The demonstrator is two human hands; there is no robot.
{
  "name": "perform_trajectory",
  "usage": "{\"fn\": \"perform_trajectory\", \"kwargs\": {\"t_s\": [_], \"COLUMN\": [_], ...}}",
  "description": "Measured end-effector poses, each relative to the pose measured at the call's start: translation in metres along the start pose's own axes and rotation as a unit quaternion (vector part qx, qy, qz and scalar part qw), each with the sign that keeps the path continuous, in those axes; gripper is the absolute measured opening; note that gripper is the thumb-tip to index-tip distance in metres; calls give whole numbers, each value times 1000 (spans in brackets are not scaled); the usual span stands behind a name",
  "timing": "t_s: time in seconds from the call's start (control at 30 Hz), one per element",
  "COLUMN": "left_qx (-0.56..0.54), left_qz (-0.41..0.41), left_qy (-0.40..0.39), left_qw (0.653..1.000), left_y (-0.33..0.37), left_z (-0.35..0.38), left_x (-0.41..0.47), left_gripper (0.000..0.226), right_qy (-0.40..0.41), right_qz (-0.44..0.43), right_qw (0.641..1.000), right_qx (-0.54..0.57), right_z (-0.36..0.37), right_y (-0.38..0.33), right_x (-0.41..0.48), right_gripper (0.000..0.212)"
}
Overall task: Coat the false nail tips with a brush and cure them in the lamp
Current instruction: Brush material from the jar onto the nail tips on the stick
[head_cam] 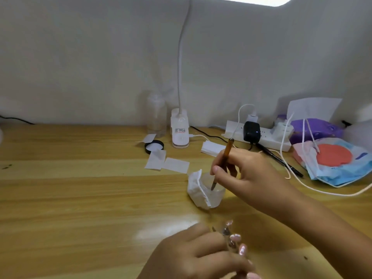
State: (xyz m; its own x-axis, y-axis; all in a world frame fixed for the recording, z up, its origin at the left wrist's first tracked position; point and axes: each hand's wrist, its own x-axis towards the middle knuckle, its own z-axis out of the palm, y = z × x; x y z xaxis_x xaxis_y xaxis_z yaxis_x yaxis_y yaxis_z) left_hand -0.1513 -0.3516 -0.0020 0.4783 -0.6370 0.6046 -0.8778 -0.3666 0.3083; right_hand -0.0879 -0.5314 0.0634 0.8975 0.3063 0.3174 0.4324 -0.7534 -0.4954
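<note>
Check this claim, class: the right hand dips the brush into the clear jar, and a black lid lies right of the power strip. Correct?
No. The head view shows the black lid left of the lamp base, well left of the power strip. The right hand does dip the brush into the clear jar.

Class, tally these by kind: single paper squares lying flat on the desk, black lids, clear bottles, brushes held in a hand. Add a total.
Paper squares: 3
Black lid: 1
Clear bottle: 1
Brush: 1
Total: 6
</note>
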Motion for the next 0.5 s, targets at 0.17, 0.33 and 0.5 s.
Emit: {"fn": "perform_trajectory", "kwargs": {"t_s": [0.17, 0.33, 0.5], "left_qx": [-218, -429, -488], "left_qz": [-158, -323, -359], "left_qy": [39, 57, 82], "left_qw": [962, 842, 791], "left_y": [-8, -16, -28], "left_z": [-3, -5, -3], "left_x": [5, 8, 12], "left_gripper": [11, 27, 28], "right_qy": [1, 96, 229], "right_qz": [24, 49, 80], "right_qw": [999, 983, 926], "right_qx": [26, 152, 289], "right_z": [-1, -7, 1], "right_y": [8, 25, 40], "right_x": [-3, -35, -58], "right_gripper": [15, 16, 13]}}
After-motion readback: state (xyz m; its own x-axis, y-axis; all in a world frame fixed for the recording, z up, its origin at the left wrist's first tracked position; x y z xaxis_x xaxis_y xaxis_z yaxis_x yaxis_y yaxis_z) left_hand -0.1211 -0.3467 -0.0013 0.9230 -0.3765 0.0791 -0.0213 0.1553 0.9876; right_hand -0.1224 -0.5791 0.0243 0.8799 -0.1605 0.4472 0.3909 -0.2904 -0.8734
